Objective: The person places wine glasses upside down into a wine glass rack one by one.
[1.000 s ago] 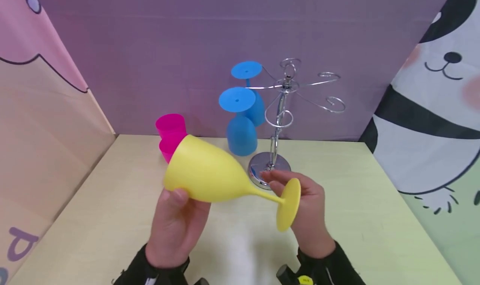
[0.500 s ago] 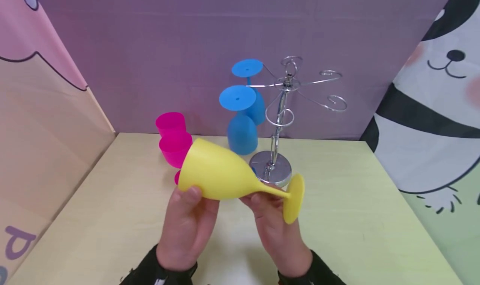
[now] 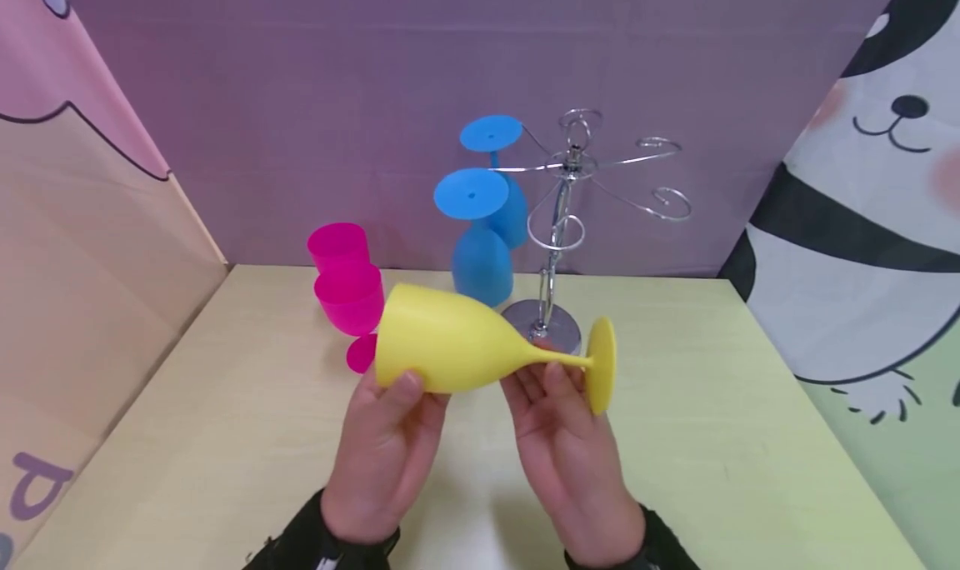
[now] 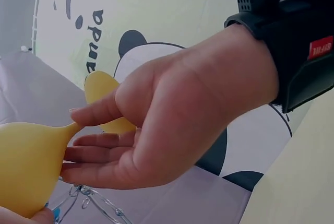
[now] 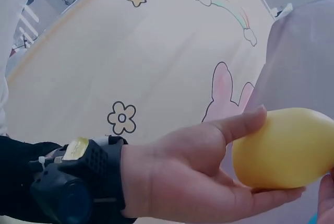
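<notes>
A yellow goblet [image 3: 450, 341] lies nearly level in the air above the table, its bowl to the left and its round foot to the right. My left hand [image 3: 386, 449] grips the bowl near the rim, thumb in front. With thumb and fingers my right hand [image 3: 573, 462] pinches the thin stem beside the foot. The left wrist view shows this right hand [image 4: 172, 104] at the stem; in the right wrist view the left hand [image 5: 182, 166] cups the bowl. Behind the goblet stands a chrome stemware rack [image 3: 558, 228] with curled wire arms.
Two blue goblets [image 3: 480, 266] hang upside down on the rack's left side. Pink goblets [image 3: 348, 295] stand at the back left of the table [image 3: 720, 437]. A purple cloth [image 3: 300, 95] backs the table, with printed cloths at both sides.
My right hand has come from behind the foot to the stem and now pinches it. The goblet has shifted right and turned closer to level. My left hand keeps its grip on the bowl.
</notes>
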Tool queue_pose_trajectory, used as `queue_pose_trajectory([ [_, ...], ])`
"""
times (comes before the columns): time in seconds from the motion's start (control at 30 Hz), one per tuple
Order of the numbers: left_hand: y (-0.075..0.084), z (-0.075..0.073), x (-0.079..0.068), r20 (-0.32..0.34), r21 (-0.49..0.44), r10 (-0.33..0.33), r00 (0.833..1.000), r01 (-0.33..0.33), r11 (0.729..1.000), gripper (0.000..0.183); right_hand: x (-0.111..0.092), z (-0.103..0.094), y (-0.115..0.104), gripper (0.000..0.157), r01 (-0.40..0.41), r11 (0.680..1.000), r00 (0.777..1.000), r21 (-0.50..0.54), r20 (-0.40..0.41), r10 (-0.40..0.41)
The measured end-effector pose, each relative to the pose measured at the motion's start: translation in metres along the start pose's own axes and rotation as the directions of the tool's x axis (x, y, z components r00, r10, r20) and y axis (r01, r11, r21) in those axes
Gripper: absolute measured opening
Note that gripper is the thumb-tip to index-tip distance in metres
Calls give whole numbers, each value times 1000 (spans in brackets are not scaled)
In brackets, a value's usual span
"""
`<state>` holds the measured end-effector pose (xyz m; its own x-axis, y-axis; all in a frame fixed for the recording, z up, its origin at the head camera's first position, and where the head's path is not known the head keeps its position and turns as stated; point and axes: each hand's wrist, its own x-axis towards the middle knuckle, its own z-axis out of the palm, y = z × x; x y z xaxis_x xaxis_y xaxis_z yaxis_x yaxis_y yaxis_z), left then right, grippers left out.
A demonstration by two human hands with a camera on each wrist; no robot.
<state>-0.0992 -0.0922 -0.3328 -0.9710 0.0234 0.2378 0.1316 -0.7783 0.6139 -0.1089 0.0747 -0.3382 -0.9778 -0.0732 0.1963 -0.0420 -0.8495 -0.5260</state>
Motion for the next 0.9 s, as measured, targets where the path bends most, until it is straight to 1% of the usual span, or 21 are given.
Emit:
queue_pose_trajectory([
  [0.2, -4, 4, -4, -58, 27, -43, 997, 44, 999, 38, -1, 5, -5, 26, 14, 1000, 1000, 22, -6, -14],
  [0.33, -6, 5, -5, -67, 38, -55, 996, 57, 998, 35, -1, 5, -8, 25, 37, 999, 999, 2, -24, -36],
  [0.4, -6, 6, -6, -60, 55, -68, 996, 72, 996, 37, -1, 5, -10, 24, 59, 998, 998, -25, -31, -60],
  [0.47, -5, 6, -6, -50, 69, -88, 995, 91, 993, 40, -2, 5, -12, 24, 87, 993, 995, -74, -31, -90],
  [0.6, -5, 8, -6, -39, 60, -110, 993, 112, 992, 45, -2, 5, -14, 24, 112, 984, 993, -137, -23, -116],
  [0.73, -6, 8, -6, -41, 46, -104, 994, 106, 993, 45, -1, 5, -13, 25, 108, 984, 993, -142, -23, -112],
  [0.9, -7, 7, -7, -36, 55, -95, 995, 97, 994, 46, 0, 5, -14, 25, 119, 980, 992, -161, -25, -125],
])
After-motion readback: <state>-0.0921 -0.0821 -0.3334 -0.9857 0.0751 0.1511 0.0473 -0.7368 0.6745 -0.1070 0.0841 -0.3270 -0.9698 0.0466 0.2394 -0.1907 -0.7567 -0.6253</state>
